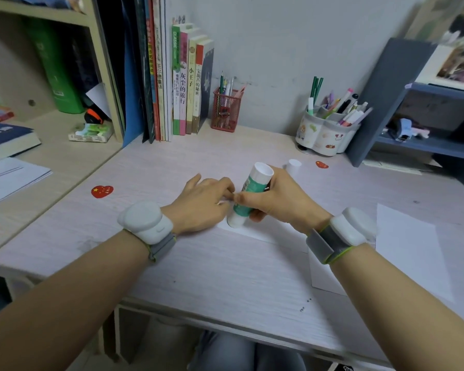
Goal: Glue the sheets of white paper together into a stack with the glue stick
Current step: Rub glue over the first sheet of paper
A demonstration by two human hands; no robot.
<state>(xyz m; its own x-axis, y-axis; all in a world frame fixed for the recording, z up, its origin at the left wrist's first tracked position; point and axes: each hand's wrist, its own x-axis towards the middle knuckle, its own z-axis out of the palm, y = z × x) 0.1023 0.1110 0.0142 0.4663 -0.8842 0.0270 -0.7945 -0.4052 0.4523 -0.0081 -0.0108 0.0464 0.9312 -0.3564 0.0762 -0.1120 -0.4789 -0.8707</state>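
Two hands meet over the middle of the pale wood-grain table (198,277). The right hand (276,199) is curled round a glue stick (248,195), a smooth round tube with a green label and white ends, held tilted with its lower end down on a sheet of white paper (255,232). The left hand (202,202) lies flat with loose, straight fingers, just to the left of the glue stick, pressing the same sheet near its far edge; its fingertips touch the right hand's fingers. Most of this sheet is hidden beneath the hands, and only a thin white strip shows toward the person.

Beyond the right hand, a small white cap (294,166) stands upright and well apart. To the right of the right wrist lie more loose sheets (407,245), flat and matte, reaching toward the near table edge. Each wrist wears a white, rounded plastic band (148,223) on a grey strap.

Left of the left hand the table is open up to a red heart sticker (102,191); a second red sticker (322,164) lies past the cap. Along the far wall stand a row of books (188,84), a red wire-mesh pen cup (227,111) and a white printed pen holder (324,132) full of pens. A grey-blue rack (386,103) closes off the right side, and a beige shelf (110,76) bounds the left.
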